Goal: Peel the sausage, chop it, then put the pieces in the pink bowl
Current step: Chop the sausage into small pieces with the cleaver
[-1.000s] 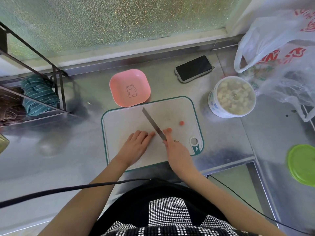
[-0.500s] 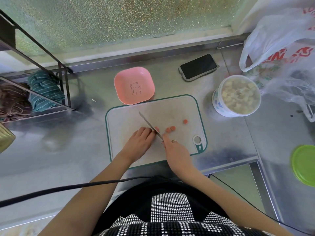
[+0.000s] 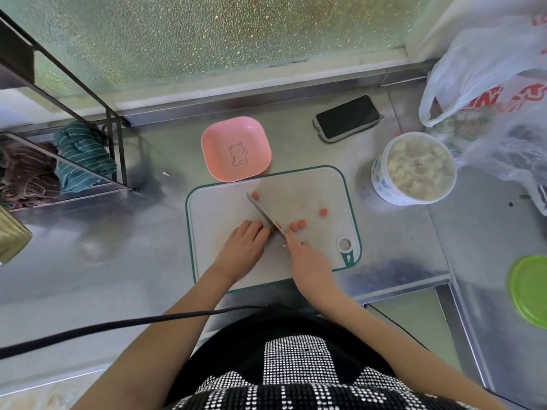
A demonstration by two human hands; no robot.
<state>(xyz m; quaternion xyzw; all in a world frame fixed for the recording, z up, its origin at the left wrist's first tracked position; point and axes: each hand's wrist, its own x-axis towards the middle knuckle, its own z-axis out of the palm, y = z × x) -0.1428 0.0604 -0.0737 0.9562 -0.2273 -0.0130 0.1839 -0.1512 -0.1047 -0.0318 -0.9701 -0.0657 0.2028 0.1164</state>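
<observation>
- The right hand [image 3: 307, 258] is clenched round the handle of the knife [image 3: 265, 216], forefinger laid along the spine, with the blade slanting up and left across the cutting board [image 3: 319, 184].
- The left hand [image 3: 247, 242] lies curled over the uncut sausage, which it hides almost wholly; it seems to pin the sausage to the board just left of the blade, though I cannot tell how much is left.
- Main hazard: the left fingertips [image 3: 259, 225] sit right against the blade. As the stub shortens there is less to hold, and a slip could bring the edge onto a finger.
- Cut slices [image 3: 298, 224] lie just right of the blade, one slice [image 3: 323, 212] further right, and one stray slice [image 3: 255, 195] near the knife tip. Round pieces roll easily, so a brisk stroke could send one off the board onto the steel counter [image 3: 148, 255].
- The pink bowl [image 3: 236, 149] has nothing in it and touches the board's far edge; sweeping pieces toward it carelessly could nudge it away or spill slices past its low rim.
- The phone [image 3: 347, 116] and the open tub [image 3: 413, 167] sit near enough to catch stray bits.
</observation>
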